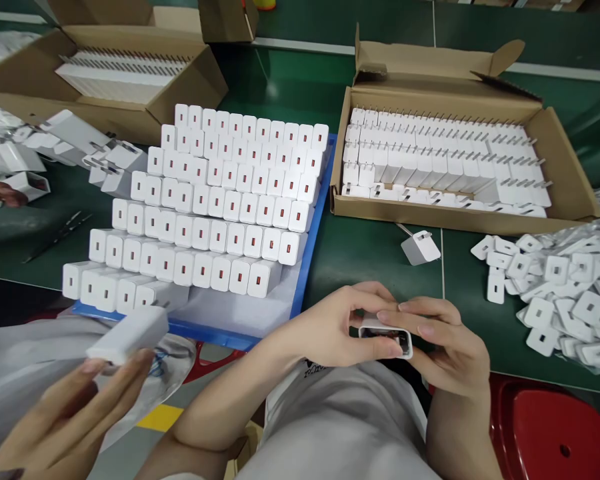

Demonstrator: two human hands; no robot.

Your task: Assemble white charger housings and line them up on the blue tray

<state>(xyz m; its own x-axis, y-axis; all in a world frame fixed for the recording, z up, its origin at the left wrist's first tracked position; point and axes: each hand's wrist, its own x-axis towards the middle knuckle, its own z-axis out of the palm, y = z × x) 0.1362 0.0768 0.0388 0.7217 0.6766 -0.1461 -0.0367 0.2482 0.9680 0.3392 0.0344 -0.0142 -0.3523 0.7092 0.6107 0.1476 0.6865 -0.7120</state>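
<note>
Between my left hand [337, 327] and my right hand [447, 340] is a white charger housing [407, 343]. Its open end faces me, and dark parts show inside. My left thumb lies along the near side of the opening; the fingers of my right hand close round the far and right sides. A white charger plug [421, 248] lies just beyond my hands on the green bench. To the right is a heap of white end caps [555, 272] with rectangular slots, partly on a clear plastic bag.
Left of me, a blue-edged tray [298, 293] holds rows of white chargers. A co-worker's hand [75, 407] grips another charger [130, 333] at its front edge. Behind stand cardboard boxes of plugs [460, 217] [155, 113]. Tweezers [57, 237] lie far left, near another hand [0, 192].
</note>
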